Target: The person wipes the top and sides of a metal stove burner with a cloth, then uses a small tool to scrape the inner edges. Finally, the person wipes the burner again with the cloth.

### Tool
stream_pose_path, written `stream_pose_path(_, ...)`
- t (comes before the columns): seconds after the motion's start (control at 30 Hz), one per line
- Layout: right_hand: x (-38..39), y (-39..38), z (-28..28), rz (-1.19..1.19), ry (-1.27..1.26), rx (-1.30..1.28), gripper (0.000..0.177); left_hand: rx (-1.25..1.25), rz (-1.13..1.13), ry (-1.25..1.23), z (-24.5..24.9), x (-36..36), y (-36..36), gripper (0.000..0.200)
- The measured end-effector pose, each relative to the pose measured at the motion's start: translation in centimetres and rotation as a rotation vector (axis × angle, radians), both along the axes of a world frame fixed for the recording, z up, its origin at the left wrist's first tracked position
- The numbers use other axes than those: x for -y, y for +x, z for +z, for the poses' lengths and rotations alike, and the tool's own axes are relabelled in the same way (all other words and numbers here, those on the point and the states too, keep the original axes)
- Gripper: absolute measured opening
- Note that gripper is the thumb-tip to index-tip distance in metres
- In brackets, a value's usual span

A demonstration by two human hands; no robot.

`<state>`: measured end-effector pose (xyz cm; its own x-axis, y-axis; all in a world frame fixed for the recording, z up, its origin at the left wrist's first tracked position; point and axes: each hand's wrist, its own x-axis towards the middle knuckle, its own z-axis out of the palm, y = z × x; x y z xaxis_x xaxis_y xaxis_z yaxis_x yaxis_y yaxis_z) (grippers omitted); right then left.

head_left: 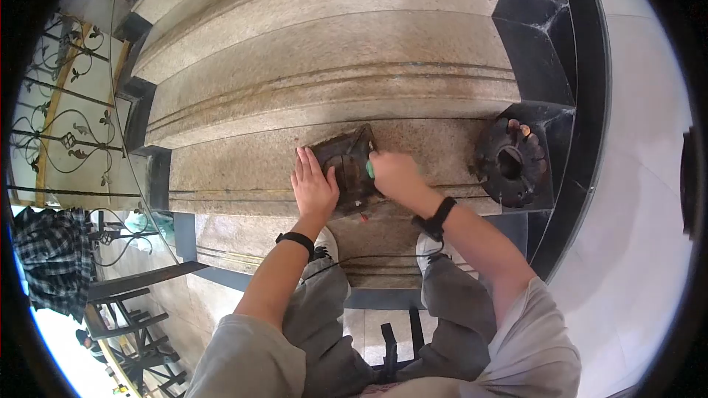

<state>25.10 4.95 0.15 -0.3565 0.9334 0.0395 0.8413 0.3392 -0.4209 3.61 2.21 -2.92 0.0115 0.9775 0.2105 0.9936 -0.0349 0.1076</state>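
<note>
Steps (324, 51) in speckled beige stone, with dark lines running along their edges, fill much of the head view. On one tread, in front of the person's shoes, lies a dark carved piece (346, 166), angular in outline, with a raised corner and curved grooves in its upper face. The left hand (317, 186) rests on its left part, palm down, fingers extended and thumb apart; it presses flat and does not close around anything. The right hand (399, 176) is at the right side of the piece, curled into a narrow grip on a small green object (370, 169), mostly hidden by the fingers, so its full shape cannot be told. A small red bit (363, 217) shows near the lower edge of the piece.

Well to the right, on the same step, sits a round, dark carved piece (510, 163) with a scalloped rim and a central hole. Each wrist carries a black band, and a thin dark cord (369, 256) runs between the legs below. At the left are a scrolled metal railing (70, 133), a plaid cloth (53, 258) and dark wooden furniture (140, 339). Pale floor (634, 199) lies beyond the stairs at the right.
</note>
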Motion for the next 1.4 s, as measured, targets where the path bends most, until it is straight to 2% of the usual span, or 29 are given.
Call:
stream_pose_path(0.07, 1.4, -0.3, 0.4, 0.037, -0.025, 0.113, 0.017, 0.008, -0.009, 0.005, 0.0, 0.0, -0.1, 0.073)
stream_pose_path(0.2, -0.9, -0.9, 0.5, 0.050, -0.109, 0.105, 0.014, 0.016, -0.004, 0.005, 0.1, 0.2, 0.1, 0.072)
stream_pose_path(0.27, -2.9, -1.4, -1.0, -0.128, 0.118, 0.043, 0.013, 0.017, -0.007, -0.003, 0.3, 0.3, 0.1, 0.072)
stream_pose_path(0.3, -3.8, -1.1, -1.3, -0.133, 0.118, 0.041, 0.013, 0.026, -0.003, -0.007, 0.5, 0.2, 0.3, 0.072)
stream_pose_path(0.37, -4.8, -0.3, -1.2, -0.083, -0.021, -0.011, 0.014, 0.025, -0.006, -0.005, 0.5, 0.0, 0.3, 0.072)
stream_pose_path(0.5, -2.3, 1.4, 0.0, -0.036, -0.072, -0.079, 0.016, 0.023, -0.005, -0.011, 0.2, 0.1, 0.2, 0.072)
stream_pose_path(0.57, -0.8, 2.0, 0.7, 0.083, -0.243, -0.013, 0.018, 0.020, -0.021, 0.015, 0.0, 0.0, 0.0, 0.072)
stream_pose_path(0.67, -0.6, 1.6, 1.5, 0.035, -0.311, 0.022, 0.019, 0.030, -0.032, 0.047, -0.2, 0.1, 0.1, 0.073)
stream_pose_path(0.7, -0.7, 1.4, 1.3, 0.037, -0.314, 0.023, 0.019, 0.031, -0.038, 0.053, -0.1, 0.2, 0.1, 0.073)
stream_pose_path(0.77, -2.0, 1.1, 0.2, -0.078, -0.149, -0.117, 0.022, 0.024, -0.037, 0.050, 0.2, 0.2, 0.1, 0.073)
stream_pose_path(0.9, -5.4, 0.4, -2.5, -0.177, -0.140, -0.112, 0.028, 0.004, -0.037, 0.062, 0.2, 0.1, 0.1, 0.072)
stream_pose_path(1.0, -5.4, 1.1, -2.7, -0.191, -0.137, -0.238, 0.037, -0.006, -0.030, 0.036, 0.2, 0.1, 0.0, 0.072)
stream_pose_path(1.17, -2.7, 3.4, 0.2, 0.091, -0.417, -0.073, 0.041, 0.059, -0.015, -0.021, 0.2, 0.2, 0.0, 0.072)
stream_pose_path(1.27, -0.7, 4.0, 1.7, 0.100, -0.458, -0.094, 0.039, 0.084, -0.026, -0.007, 0.2, 0.2, 0.0, 0.072)
stream_pose_path(1.4, -0.7, 3.6, -1.9, 0.024, -0.354, -0.218, 0.035, 0.078, -0.044, 0.001, 0.3, 0.2, 0.0, 0.072)
